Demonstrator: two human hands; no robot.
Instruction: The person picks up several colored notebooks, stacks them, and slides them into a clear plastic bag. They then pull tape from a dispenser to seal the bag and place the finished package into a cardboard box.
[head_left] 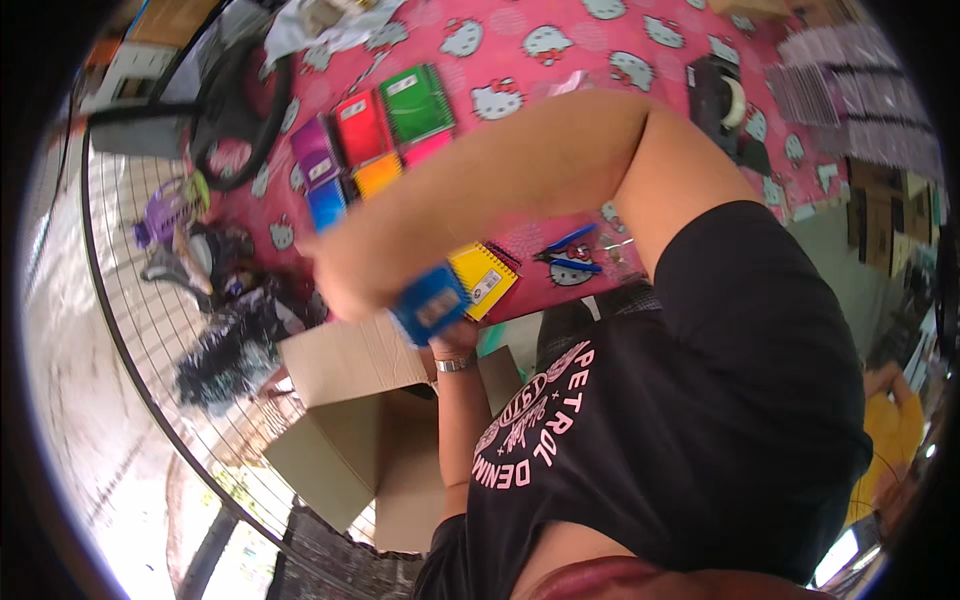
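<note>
My left hand (455, 341), with a metal watch on the wrist, is closed on a blue notebook (433, 302) above the edge of the table. My right arm reaches across the table, and my right hand (345, 280) is a blur beside the blue notebook; its fingers cannot be made out. Just right of the held notebook lies a yellow spiral notebook (482, 281). Farther back are rows of spiral notebooks: purple (317, 153), red (361, 128), green (415, 104), orange (378, 176) and another blue one (326, 205), partly behind my arm.
An open cardboard box (350, 362) stands below the table edge. Blue pens (575, 266) lie on the pink patterned tablecloth (545, 45). A tape dispenser (722, 105) sits at the back right. A black plastic bag (245, 340) and wire mesh (130, 330) are at left.
</note>
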